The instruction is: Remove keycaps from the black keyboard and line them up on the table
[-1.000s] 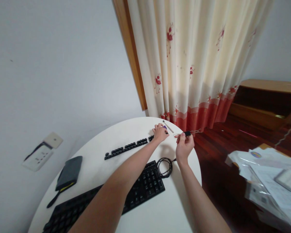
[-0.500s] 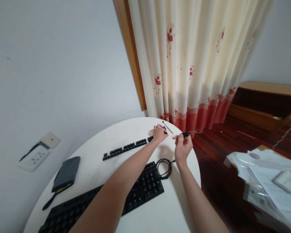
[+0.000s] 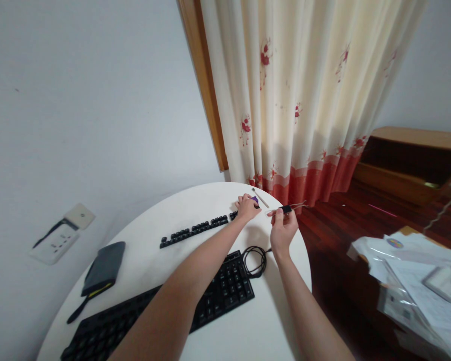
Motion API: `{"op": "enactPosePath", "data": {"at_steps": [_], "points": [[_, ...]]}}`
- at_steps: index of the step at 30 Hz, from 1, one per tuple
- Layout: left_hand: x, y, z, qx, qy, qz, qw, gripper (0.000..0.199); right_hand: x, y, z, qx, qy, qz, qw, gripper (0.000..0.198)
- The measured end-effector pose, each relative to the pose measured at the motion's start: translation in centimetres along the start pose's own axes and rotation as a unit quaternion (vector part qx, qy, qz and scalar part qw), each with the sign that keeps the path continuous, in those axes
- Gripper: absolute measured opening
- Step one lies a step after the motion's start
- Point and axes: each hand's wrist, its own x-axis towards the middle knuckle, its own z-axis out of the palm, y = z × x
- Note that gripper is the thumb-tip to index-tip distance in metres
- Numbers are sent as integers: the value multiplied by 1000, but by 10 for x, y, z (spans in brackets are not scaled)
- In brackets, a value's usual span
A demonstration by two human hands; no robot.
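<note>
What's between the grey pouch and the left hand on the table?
The row of black keycaps; in the head view it stretches across the white table between grey pouch and left hand.

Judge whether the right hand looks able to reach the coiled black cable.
Probably yes: the coiled black cable lies uncovered on the white round table, though the right hand holds a black-handled wire tool.

I face a plain, pale bluish-white wall (image 3: 97,100) with a white plastic socket plate (image 3: 56,245) low on my left. Beside a long brown wooden strip (image 3: 205,80) hangs a cream, red-flowered fabric curtain (image 3: 281,75). Right of me, a low brown wooden cabinet (image 3: 417,134) stands on dark reddish wooden flooring (image 3: 330,225).
</note>
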Motion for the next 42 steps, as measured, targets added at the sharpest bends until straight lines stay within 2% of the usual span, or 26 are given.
{"op": "enactPosePath", "data": {"at_steps": [3, 5, 7, 10, 12, 15, 19, 21, 23, 26, 30, 32, 35, 38, 42], "points": [[-2, 2, -10, -22, 15, 6, 1000, 30, 1, 1, -1, 0, 9, 0, 1000, 25], [-4, 0, -24, -41, 64, 3, 997, 28, 2, 3, -2, 3, 15, 1, 1000, 25], [-7, -7, -45, -54, 133, -5, 990, 28, 3, 5, -3, 6, 20, 4, 1000, 26], [-21, -31, -86, -60, 202, -15, 977, 27, 4, 8, -3, 6, 21, 5, 1000, 29], [-40, -55, -115, -58, 231, -20, 971, 27, 3, 10, -3, 2, 16, 2, 1000, 31], [-83, -102, -155, -52, 253, -23, 966, 30, 2, 12, -4, -2, 7, 1, 1000, 32], [-164, -175, -193, -34, 179, -2, 983, 36, 0, 16, -4, -9, -6, -1, 1000, 31], [-211, -209, -204, -31, 154, -35, 987, 42, -2, 19, -3, -20, -11, -9, 1000, 31], [-258, -237, -209, -26, 152, -87, 984, 46, -4, 22, -3, -26, -25, -14, 999, 31], [-318, -267, -206, -35, 173, -163, 971, 47, -4, 27, -5, -40, -4, -24, 999, 29], [-372, -282, -196, -78, 201, -254, 943, 49, 11, 30, -9, -68, 43, -26, 996, 27], [-388, -281, -192, -105, 214, -305, 922, 49, 23, 30, -9, -68, 36, -10, 997, 24], [-403, -277, -188, -122, 242, -359, 893, 41, 42, 32, -8, -82, -32, 16, 996, 24], [-410, -273, -187, -153, 260, -382, 874, 40, 55, 39, -6, -96, -101, 27, 990, 25], [-411, -270, -190, -197, 243, -385, 868, 42, 63, 55, -7, -165, -153, -2, 974, 25]]}}
